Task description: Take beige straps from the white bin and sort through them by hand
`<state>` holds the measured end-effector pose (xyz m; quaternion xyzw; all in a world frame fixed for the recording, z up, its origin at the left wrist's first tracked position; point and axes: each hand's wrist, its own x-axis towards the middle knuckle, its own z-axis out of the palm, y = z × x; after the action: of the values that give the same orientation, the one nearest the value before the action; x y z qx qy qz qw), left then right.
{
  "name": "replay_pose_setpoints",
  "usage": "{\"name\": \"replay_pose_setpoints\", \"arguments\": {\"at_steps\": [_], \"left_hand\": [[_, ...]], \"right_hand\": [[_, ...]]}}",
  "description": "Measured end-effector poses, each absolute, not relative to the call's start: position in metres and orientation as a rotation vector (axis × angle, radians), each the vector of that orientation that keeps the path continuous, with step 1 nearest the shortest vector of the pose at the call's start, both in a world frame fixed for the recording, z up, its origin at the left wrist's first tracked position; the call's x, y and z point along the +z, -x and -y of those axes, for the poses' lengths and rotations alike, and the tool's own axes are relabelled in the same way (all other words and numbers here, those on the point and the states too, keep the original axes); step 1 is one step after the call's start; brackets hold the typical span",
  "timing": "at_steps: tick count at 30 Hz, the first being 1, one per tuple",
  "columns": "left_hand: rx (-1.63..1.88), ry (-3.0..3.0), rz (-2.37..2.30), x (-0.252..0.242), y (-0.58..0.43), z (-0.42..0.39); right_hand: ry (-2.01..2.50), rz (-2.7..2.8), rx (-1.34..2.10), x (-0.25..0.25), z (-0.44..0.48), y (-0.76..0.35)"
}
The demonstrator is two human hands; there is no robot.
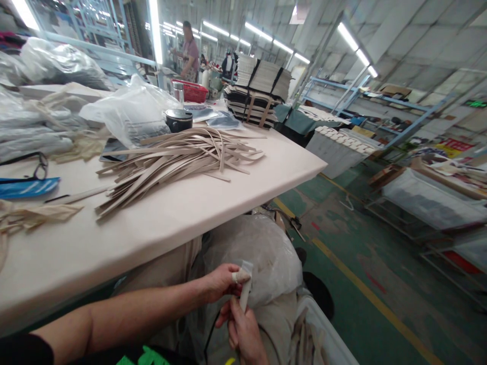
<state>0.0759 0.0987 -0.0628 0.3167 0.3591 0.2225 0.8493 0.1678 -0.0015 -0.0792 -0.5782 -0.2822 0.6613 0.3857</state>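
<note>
Below the table edge, my left hand (pixel 227 282) pinches the upper part of a pale fabric strip (pixel 244 295); its thumb has a light wrap on it. A small translucent piece (pixel 247 267) shows at the strip's top end. My right hand (pixel 241 324) grips the same strip lower down, between thumb and fingers. A thin dark cord hangs beside my right hand. On the table (pixel 228 203) lies a loose pile of long beige strips (pixel 171 165), beyond both hands.
A large clear plastic bag (pixel 262 248) bulges behind my hands. At lower right is a white bin (pixel 327 334) with beige strips. Glasses (pixel 41 166), a dark pot (pixel 178 120) and a plastic bag (pixel 129 111) rest on the table. A person (pixel 189 53) stands far back.
</note>
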Motion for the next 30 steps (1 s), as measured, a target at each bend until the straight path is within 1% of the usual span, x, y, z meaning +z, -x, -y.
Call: {"name": "replay_pose_setpoints", "arguments": {"at_steps": [2, 4, 7, 9, 13, 15, 17, 21, 24, 30], "left_hand": [[0.437, -0.695, -0.728, -0.064, -0.076, -0.098], [0.480, -0.638, -0.764, -0.063, -0.076, -0.101], [0.654, -0.465, -0.876, -0.059, -0.076, -0.112], [0.699, -0.424, -0.893, -0.055, -0.077, -0.116], [0.572, -0.515, -0.804, -0.051, -0.079, -0.103], [0.474, -0.615, -0.690, -0.054, -0.081, -0.092], [0.469, -0.658, -0.658, -0.057, -0.082, -0.088], [0.700, -0.515, -0.889, -0.058, -0.079, -0.107], [0.774, -0.465, -0.900, -0.054, -0.076, -0.120], [0.495, -0.636, -0.690, -0.051, -0.080, -0.095]], "right_hand": [[1.488, 0.720, 1.658, -0.074, -0.002, -0.169], [1.507, 0.786, 1.590, -0.067, -0.003, -0.174], [1.531, 0.839, 1.395, -0.055, 0.004, -0.185], [1.562, 0.814, 1.248, -0.048, 0.011, -0.194], [1.674, 0.881, 1.064, -0.041, 0.012, -0.200], [1.740, 0.948, 1.021, -0.040, 0.007, -0.197], [1.769, 1.024, 0.984, -0.040, 0.002, -0.194], [1.742, 1.082, 0.943, -0.037, 0.006, -0.197], [1.737, 1.055, 0.943, -0.035, 0.014, -0.205], [1.738, 1.106, 0.946, -0.036, 0.006, -0.204]]}}
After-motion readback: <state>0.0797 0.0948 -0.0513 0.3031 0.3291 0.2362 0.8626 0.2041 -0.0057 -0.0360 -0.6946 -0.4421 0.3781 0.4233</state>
